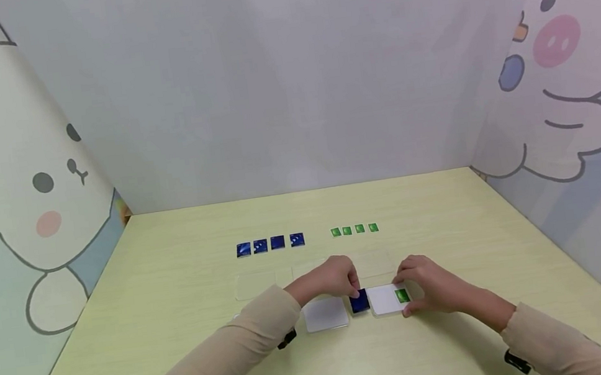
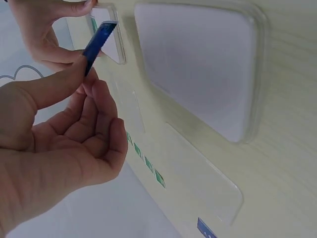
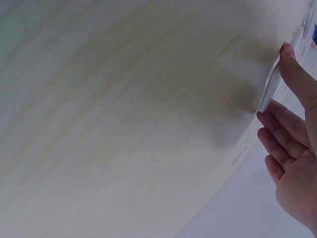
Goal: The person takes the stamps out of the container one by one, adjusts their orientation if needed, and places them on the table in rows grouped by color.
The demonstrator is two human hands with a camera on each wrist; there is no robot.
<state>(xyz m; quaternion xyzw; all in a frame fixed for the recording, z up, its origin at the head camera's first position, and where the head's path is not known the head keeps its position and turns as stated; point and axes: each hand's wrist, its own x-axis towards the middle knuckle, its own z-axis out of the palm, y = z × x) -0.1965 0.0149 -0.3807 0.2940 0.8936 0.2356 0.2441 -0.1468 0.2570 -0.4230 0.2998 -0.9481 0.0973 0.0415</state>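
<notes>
My left hand pinches a small dark blue packet between thumb and fingertips. In the left wrist view the packet is seen nearly edge-on, with a serrated end. It is just left of a shallow clear case with a white inside. A small green packet lies on the white at the case's right end. My right hand grips that case by its near and far edges, thumb on the near side. In the right wrist view the case shows as a thin edge between thumb and fingers.
Another white-filled case lies to the left; the left sleeve mostly hides one more. Clear lids lie behind them. Farther back are a row of several blue packets and a row of several small green ones.
</notes>
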